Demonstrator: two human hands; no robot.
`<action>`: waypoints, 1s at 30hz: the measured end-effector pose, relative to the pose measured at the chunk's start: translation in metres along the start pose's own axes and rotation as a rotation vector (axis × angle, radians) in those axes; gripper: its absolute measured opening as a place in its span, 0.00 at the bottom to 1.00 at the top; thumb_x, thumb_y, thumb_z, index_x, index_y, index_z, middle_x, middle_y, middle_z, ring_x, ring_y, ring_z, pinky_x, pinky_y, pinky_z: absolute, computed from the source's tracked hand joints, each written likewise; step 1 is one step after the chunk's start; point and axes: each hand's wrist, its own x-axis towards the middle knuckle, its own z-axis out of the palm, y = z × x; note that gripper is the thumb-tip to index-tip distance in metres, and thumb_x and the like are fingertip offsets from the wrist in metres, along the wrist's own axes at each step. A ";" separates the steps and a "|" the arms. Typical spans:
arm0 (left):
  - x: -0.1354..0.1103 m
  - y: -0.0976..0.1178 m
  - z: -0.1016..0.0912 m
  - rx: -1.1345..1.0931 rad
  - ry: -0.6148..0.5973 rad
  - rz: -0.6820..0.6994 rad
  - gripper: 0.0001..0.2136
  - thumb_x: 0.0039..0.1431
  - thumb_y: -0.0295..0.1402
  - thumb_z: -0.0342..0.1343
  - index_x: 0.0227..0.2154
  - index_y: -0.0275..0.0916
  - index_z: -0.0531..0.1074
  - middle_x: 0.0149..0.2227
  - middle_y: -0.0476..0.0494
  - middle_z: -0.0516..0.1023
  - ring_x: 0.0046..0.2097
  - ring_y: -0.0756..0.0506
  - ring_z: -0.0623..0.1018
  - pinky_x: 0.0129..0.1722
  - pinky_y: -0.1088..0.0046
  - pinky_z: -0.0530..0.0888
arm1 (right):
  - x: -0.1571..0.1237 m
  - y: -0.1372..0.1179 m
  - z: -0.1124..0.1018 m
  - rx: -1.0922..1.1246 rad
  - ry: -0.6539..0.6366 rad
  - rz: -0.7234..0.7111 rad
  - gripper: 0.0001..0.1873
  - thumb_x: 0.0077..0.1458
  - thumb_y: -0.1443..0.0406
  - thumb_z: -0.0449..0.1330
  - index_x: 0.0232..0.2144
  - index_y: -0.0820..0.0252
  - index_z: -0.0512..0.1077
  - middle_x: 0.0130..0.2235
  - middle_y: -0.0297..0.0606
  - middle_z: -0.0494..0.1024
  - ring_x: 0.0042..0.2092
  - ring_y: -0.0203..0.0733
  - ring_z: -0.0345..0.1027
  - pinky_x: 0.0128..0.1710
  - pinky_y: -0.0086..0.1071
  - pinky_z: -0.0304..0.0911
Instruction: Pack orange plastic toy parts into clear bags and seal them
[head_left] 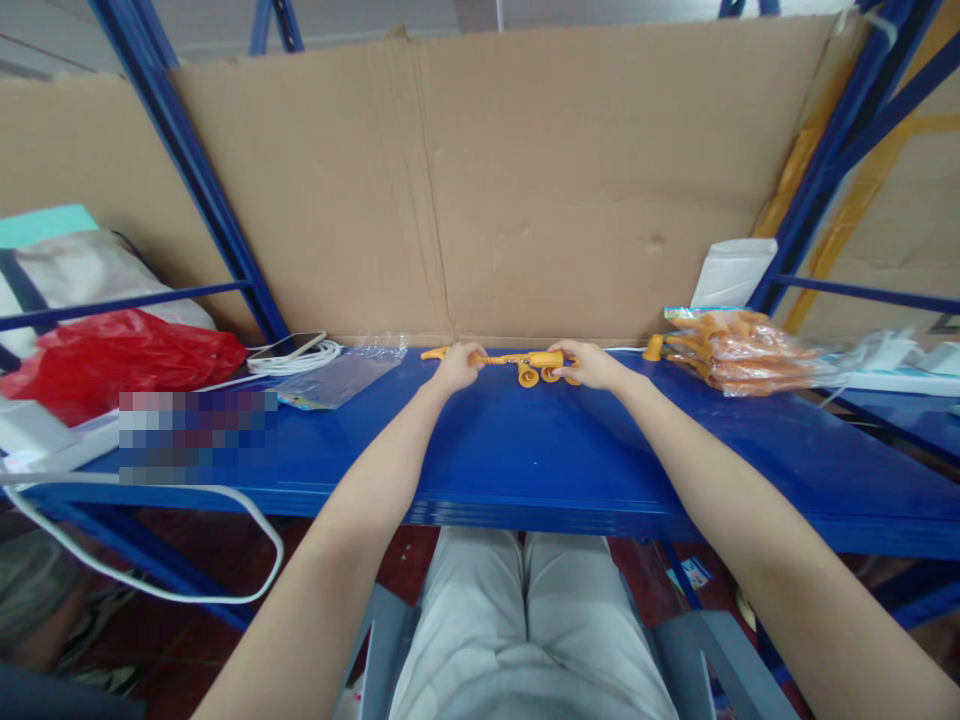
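A long orange-yellow plastic toy (517, 359) with a ridged, thin middle lies across the back of the blue table, close to the cardboard. My left hand (459, 368) is closed round its left part, and a pointed end sticks out beyond the fingers. At the thicker right end, my right hand (592, 365) pinches the toy between thumb and fingers. Small round yellow cups (529, 375) sit just below it, some partly covered by my right fingers. Whether the cups are joined to the toy, I cannot tell.
Bagged orange pieces (742, 350) lie at the right, beside a small yellow cup (654, 347). Left of my hands are a clear plastic bag (345, 375), coiled white cable (304, 357) and a red bag (127, 360). Cardboard (540, 180) walls the back between blue posts.
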 end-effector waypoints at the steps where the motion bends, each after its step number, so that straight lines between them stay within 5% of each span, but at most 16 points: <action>1: 0.000 0.000 0.000 -0.023 -0.009 -0.007 0.09 0.53 0.22 0.54 0.37 0.34 0.75 0.36 0.41 0.78 0.40 0.45 0.77 0.43 0.69 0.73 | 0.000 -0.001 0.000 0.000 -0.002 0.000 0.18 0.44 0.72 0.64 0.41 0.60 0.74 0.43 0.41 0.80 0.45 0.44 0.74 0.49 0.40 0.66; 19: 0.001 0.001 0.004 -0.267 -0.003 -0.026 0.07 0.49 0.20 0.56 0.31 0.35 0.75 0.22 0.52 0.71 0.25 0.51 0.72 0.33 0.73 0.73 | 0.001 -0.009 0.002 -0.030 -0.044 -0.035 0.18 0.48 0.70 0.63 0.44 0.61 0.73 0.45 0.43 0.79 0.45 0.44 0.73 0.47 0.38 0.65; 25: -0.002 0.009 0.007 -0.447 -0.018 -0.060 0.12 0.50 0.23 0.60 0.40 0.34 0.74 0.26 0.50 0.74 0.19 0.55 0.70 0.25 0.77 0.72 | 0.001 -0.018 0.002 -0.075 -0.060 -0.010 0.18 0.47 0.72 0.64 0.43 0.64 0.73 0.42 0.45 0.79 0.42 0.44 0.73 0.46 0.37 0.65; 30: -0.002 0.011 0.006 -0.711 -0.018 -0.187 0.25 0.48 0.20 0.63 0.52 0.33 0.67 0.31 0.48 0.77 0.23 0.53 0.76 0.31 0.74 0.75 | 0.001 -0.019 0.001 -0.076 -0.049 -0.019 0.18 0.47 0.74 0.64 0.43 0.63 0.73 0.43 0.44 0.79 0.42 0.45 0.74 0.46 0.38 0.66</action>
